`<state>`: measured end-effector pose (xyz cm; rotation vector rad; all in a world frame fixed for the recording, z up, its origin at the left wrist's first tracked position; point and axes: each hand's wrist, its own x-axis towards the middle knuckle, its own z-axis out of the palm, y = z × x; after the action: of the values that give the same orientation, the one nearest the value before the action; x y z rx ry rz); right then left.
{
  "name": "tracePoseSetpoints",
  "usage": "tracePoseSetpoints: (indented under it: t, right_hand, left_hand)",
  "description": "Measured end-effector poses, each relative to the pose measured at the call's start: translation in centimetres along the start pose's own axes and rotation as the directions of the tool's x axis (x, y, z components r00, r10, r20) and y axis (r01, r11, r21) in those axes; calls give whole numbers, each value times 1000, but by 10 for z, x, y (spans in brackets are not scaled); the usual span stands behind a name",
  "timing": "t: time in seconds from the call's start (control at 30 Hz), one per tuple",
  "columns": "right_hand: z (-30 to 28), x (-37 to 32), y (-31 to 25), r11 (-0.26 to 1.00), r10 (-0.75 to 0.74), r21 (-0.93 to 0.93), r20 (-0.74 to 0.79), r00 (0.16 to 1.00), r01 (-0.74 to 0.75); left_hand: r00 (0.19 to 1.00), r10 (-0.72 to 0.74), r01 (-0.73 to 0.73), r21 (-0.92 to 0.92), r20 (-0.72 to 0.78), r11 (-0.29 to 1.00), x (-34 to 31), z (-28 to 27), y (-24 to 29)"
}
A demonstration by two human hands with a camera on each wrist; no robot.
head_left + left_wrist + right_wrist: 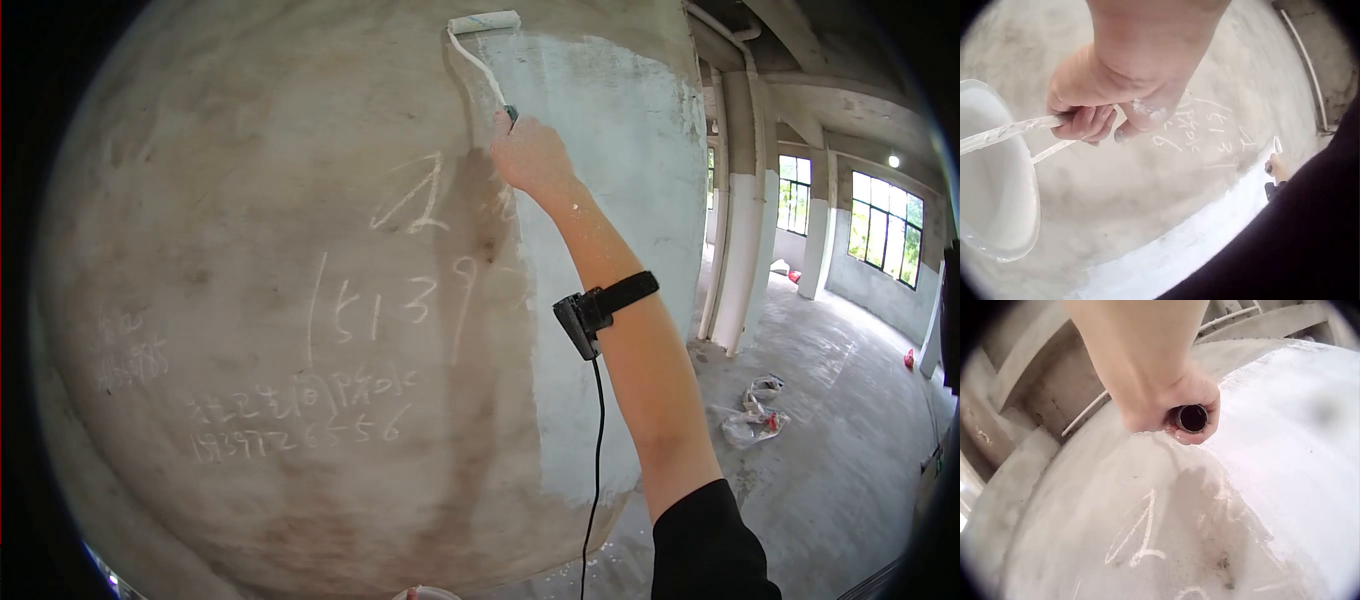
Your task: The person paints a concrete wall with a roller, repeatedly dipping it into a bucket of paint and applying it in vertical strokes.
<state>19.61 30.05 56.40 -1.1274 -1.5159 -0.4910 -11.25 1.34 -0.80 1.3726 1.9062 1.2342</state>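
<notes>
High on the wall in the head view, my right hand (pixel 535 155) grips the handle (pixel 512 114) of a paint roller. Its white roller sleeve (pixel 485 22) lies against the wall at the upper left corner of a pale painted area (pixel 620 150). From the right wrist, the hand (pixel 1172 403) is curled round the handle, whose hollow end (pixel 1194 418) shows. My left hand (pixel 1110 94) holds the handle (pixel 1016 133) of a white bucket (pixel 1032 206) in the left wrist view; only the bucket's rim (pixel 428 592) shows at the bottom of the head view.
Bare grey wall (pixel 250 200) with chalk numbers and writing (pixel 380 310) extends left of the paint. To the right are pillars (pixel 742 250), windows (pixel 886 225) and a concrete floor (pixel 820 400) with plastic bags (pixel 752 425). A black cable (pixel 600 430) hangs from the right wrist camera (pixel 580 325).
</notes>
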Motion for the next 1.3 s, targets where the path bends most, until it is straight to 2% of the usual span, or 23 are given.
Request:
tracePoseSetpoints:
  t: [0.03,0.17,0.23,0.3,0.4,0.43,0.47,0.5,0.53,0.57,0.6,0.63,0.67,0.7,0.73,0.77,0.9,1.03,1.1,1.17,1.2,1.27,1.3]
  right_hand:
    - [-6,-5,-6,990,122,67,22,992,-123]
    - [7,-41,18,994,83,73,24,996,-85]
    - [5,-77,24,991,130,-18,44,991,-129]
    - [7,-107,35,971,236,4,120,964,-238]
    - [31,-169,72,987,156,-60,106,982,-150]
    - [29,-190,73,987,146,-82,104,984,-138]
    - [23,-210,73,966,259,-68,162,952,-251]
    - [14,-230,67,929,369,-59,224,902,-365]
    - [19,-254,76,935,355,-58,197,914,-351]
    - [24,-280,88,939,344,-53,176,922,-340]
    - [25,-301,92,935,354,-45,193,915,-352]
    - [24,-323,96,917,398,-72,239,886,-392]
    - [22,-345,101,893,448,-108,290,846,-436]
    - [23,-365,110,879,474,-125,323,819,-460]
    - [25,-390,121,893,448,-125,321,834,-432]
    - [24,-417,128,903,430,-130,324,842,-410]
    - [19,-498,147,859,511,-220,430,744,-463]
    - [32,-572,164,775,626,-333,513,587,-536]
    - [39,-602,177,763,640,-361,539,548,-536]
    - [48,-628,181,717,676,-348,560,479,-604]
    - [52,-637,181,716,675,-343,564,476,-608]
    - [50,-655,185,656,713,-405,608,348,-637]
    - [51,-664,185,655,714,-404,608,348,-639]
  left_hand:
    - [1000,9,-9,2,4,1000,-5,0,-5]
    - [998,50,-51,1,24,999,-24,4,-23]
    - [998,61,-62,2,32,998,-30,4,-28]
    - [974,98,-111,52,204,992,-27,-1,-35]
    - [976,62,-83,94,210,992,-21,2,-46]
    - [975,58,-80,97,215,992,-24,2,-31]
    - [977,-144,167,-147,157,975,-28,3,-15]
    - [924,-352,381,-385,146,841,-32,1,-6]
    - [921,-362,389,-373,143,842,-28,-1,-12]
    - [962,-233,230,35,140,973,-17,0,-25]
    - [974,-114,18,429,198,903,-6,3,-39]
    - [983,114,-172,486,147,857,3,10,-59]
    - [935,331,-344,548,127,762,-3,10,-76]
    - [996,-80,71,228,31,971,-6,6,-31]
    - [864,-499,504,-121,70,855,-1,6,27]
    - [871,-484,491,-104,85,865,-2,2,24]
    - [869,-480,494,-157,123,855,-4,2,18]
    - [823,-550,568,-201,140,798,-2,3,30]
    - [798,-580,602,-181,161,778,0,4,38]
    - [791,-591,612,-171,159,772,2,2,42]
    - [800,-579,600,-171,160,782,2,2,43]
    - [813,-561,582,-169,157,795,-2,2,48]
    - [799,-576,600,-184,171,778,-1,2,50]
